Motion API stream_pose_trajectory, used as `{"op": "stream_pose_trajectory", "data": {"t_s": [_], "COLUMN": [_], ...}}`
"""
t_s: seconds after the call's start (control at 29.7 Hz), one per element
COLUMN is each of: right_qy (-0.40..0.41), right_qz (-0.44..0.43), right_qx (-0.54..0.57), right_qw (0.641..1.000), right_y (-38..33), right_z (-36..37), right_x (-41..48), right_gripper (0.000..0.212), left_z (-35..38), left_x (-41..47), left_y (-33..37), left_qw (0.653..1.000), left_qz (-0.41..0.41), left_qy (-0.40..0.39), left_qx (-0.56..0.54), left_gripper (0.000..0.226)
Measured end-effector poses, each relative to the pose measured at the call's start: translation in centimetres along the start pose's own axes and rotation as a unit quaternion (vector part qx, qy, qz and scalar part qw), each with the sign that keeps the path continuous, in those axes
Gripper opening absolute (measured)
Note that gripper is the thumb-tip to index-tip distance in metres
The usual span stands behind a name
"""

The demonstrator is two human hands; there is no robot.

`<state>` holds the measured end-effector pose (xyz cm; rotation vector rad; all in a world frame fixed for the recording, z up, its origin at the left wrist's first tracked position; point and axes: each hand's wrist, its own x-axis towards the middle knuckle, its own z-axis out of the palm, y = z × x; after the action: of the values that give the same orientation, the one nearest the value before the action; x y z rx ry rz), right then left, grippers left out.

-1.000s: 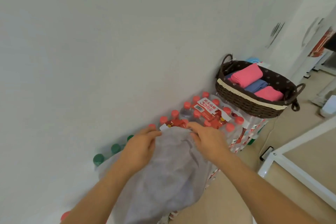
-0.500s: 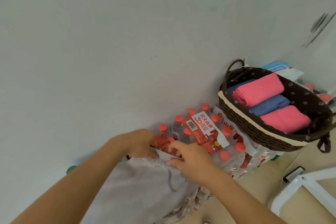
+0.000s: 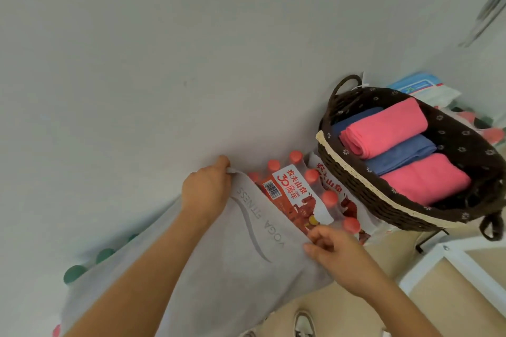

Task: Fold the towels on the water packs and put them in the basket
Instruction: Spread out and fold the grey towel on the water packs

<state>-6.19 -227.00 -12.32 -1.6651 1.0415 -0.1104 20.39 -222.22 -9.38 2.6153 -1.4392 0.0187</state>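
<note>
Our left hand (image 3: 206,190) pinched the far corner of the grey towel (image 3: 235,260) close to the wall, and our right hand (image 3: 332,250), at four o'clock from it, pinched the next corner, the edge running straight between the hands. The towel lay spread over the water packs (image 3: 297,194), whose red caps showed at twelve o'clock of the right hand. At two o'clock stood the basket (image 3: 364,191), holding rolled pink towels (image 3: 383,128) and a blue towel (image 3: 402,153).
</note>
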Motion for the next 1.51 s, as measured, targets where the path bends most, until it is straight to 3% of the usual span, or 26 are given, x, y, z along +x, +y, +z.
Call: {"op": "stream_pose_trajectory", "data": {"t_s": [0.17,0.4,0.54,0.67,0.74,0.84,0.94,1.04,1.14,1.28,1.41,1.51], "right_qy": [0.218,0.342,0.398,0.445,0.426,0.313,0.207,0.149,0.114,0.092,0.08,0.02], "right_qz": [0.004,-0.004,0.005,-0.067,-0.136,-0.189,-0.117,-0.086,-0.069,-0.029,-0.063,-0.133], "right_qx": [0.02,-0.007,-0.129,-0.274,-0.276,-0.302,-0.357,-0.408,-0.432,-0.442,-0.472,-0.47], "right_qw": [0.976,0.94,0.908,0.85,0.851,0.88,0.903,0.897,0.892,0.892,0.876,0.872], "right_y": [3.2,4.8,5.5,5.4,4.6,3.4,2.9,3.3,3.1,2.4,-1.6,-5.3], "right_z": [-1.6,-2.1,-2.6,-2.4,-1.5,0.3,1.3,1.4,0.8,0.5,1.9,5.7], "right_x": [-0.5,0.3,0.7,0.2,-0.1,0.6,2.0,2.4,2.4,2.5,2.4,2.9], "right_gripper": [0.018,0.016,0.008,0.021,0.029,0.045,0.067,0.079,0.083,0.089,0.076,0.071], "left_z": [3.3,5.9,6.3,6.3,5.6,4.9,5.7,7.1,6.7,4.4,1.0,-1.6], "left_x": [3.0,6.0,7.2,7.0,6.3,3.7,-0.7,-2.3,-2.1,-4.9,-11.3,-16.2], "left_y": [5.3,8.9,10.7,12.0,12.3,11.8,10.5,9.5,9.8,7.6,0.8,-4.9], "left_qw": [0.996,0.991,0.986,0.988,0.99,0.985,0.975,0.966,0.965,0.979,0.99,0.984], "left_qz": [0.049,0.105,0.148,0.139,0.12,0.137,0.21,0.205,0.196,0.129,-0.003,-0.13], "left_qy": [-0.003,0.002,0.016,-0.002,-0.02,-0.061,-0.078,-0.153,-0.174,-0.155,-0.096,0.021], "left_qx": [-0.069,-0.085,-0.075,-0.074,-0.074,-0.083,-0.014,0.028,0.027,-0.041,-0.104,-0.118], "left_gripper": [0.02,0.017,0.013,0.023,0.042,0.056,0.058,0.065,0.068,0.073,0.06,0.04]}}
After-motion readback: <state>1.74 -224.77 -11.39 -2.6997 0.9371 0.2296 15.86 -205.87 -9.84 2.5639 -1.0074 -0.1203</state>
